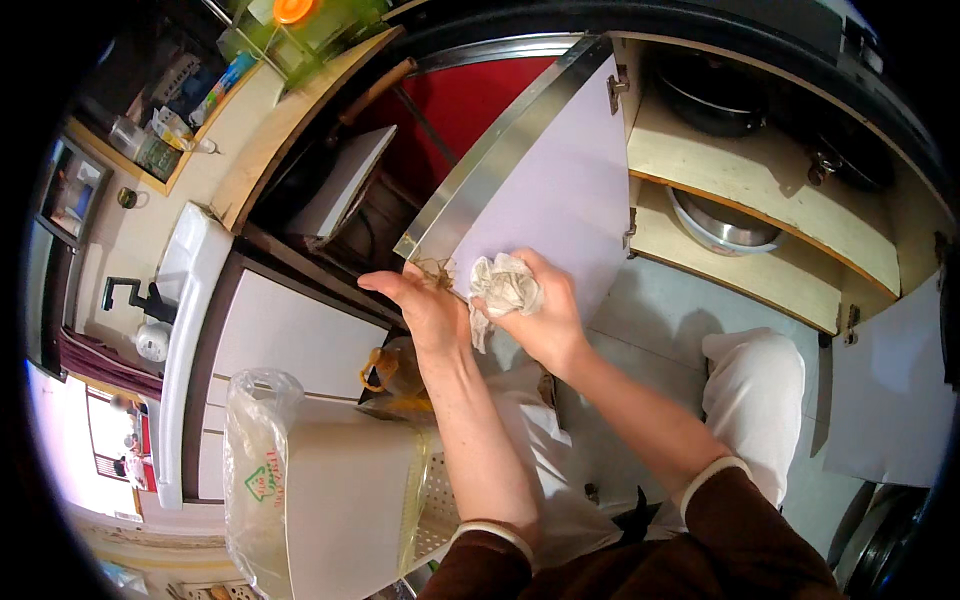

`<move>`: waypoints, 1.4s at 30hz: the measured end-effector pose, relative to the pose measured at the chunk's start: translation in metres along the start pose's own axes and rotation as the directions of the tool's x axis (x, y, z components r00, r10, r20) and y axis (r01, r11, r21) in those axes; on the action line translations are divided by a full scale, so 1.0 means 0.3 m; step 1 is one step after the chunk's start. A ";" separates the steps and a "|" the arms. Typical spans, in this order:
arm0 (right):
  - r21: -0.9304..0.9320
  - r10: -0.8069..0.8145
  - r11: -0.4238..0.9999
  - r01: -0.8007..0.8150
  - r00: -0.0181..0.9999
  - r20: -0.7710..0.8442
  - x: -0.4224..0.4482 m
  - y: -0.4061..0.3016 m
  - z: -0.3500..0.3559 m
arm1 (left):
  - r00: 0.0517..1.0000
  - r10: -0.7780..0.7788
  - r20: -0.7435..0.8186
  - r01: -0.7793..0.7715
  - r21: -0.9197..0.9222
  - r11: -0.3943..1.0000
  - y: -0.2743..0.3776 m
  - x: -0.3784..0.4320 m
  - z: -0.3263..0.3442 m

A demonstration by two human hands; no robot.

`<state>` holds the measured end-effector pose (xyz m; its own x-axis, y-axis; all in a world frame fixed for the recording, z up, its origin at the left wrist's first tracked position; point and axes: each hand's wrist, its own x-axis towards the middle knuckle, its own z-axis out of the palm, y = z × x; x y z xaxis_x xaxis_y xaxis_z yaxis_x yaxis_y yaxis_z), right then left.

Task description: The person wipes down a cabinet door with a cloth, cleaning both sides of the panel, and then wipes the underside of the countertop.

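Note:
In my right hand (544,315) is a crumpled, off-white cloth (506,286), pressed close to the lower corner of an open cabinet door (544,187). One loose end of the cloth hangs down. My left hand (435,315) is palm up at the same corner, its thumb stretched out to the side. Thin brown strands of debris (436,274) show between this palm and the door's metal-trimmed edge (510,127). The fingers of my left hand are mostly hidden there, so their grip is unclear.
Shelves in the open cabinet hold a black pan (709,97) and a metal bowl (727,217). A second door (885,397) stands open at the right. Beside my left forearm is a pale bin (345,487) with a plastic bag (259,480). A wok handle (379,90) juts out at upper left.

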<state>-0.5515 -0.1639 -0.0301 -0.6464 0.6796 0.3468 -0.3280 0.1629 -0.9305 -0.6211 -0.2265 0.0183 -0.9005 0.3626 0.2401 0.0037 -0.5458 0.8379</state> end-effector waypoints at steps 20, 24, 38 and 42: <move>-0.084 -0.180 0.979 0.187 0.980 0.081 0.032 -0.039 -0.013 | 0.968 0.016 0.252 -0.001 -0.062 0.998 -0.022 0.030 -0.068; -0.093 -0.161 0.981 0.172 0.981 0.112 0.017 0.003 -0.025 | 0.967 -0.007 0.254 0.031 -0.090 0.995 -0.023 0.028 -0.071; 0.016 -0.159 0.987 0.159 0.987 0.035 0.052 -0.077 0.004 | 0.944 0.027 0.328 -0.020 -0.026 0.999 -0.016 0.029 -0.067; 0.007 -0.173 0.985 0.173 0.985 0.027 0.048 -0.076 0.009 | 0.965 0.035 0.260 -0.030 -0.026 0.999 -0.027 0.036 -0.078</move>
<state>-0.5553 -0.1598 -0.0036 -0.5981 0.6220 0.5054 -0.4394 0.2728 -0.8558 -0.6412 -0.2358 0.0026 -0.7559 0.5268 0.3886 0.0189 -0.5758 0.8173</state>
